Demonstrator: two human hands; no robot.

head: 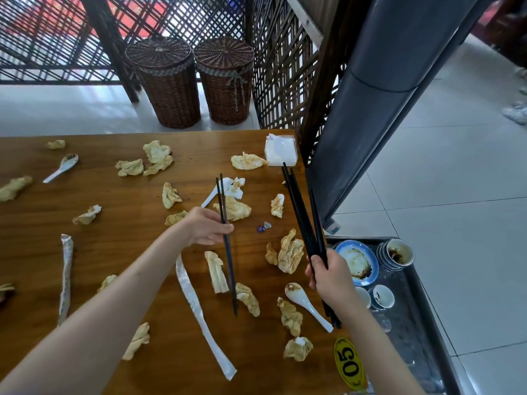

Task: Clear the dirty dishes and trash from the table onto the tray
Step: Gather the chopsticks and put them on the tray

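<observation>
My left hand (206, 229) pinches one chopstick pair (226, 243), long axis near-vertical at frame centre. My right hand (330, 276) grips a chopstick bundle (302, 215) at the counter (128, 223) right edge, beside the tray (410, 323) at lower right.

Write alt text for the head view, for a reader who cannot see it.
A person's left hand and right hand each hold black chopsticks above a wooden table littered with crumpled napkins and white spoons. A tray at the right holds dirty dishes.
</observation>
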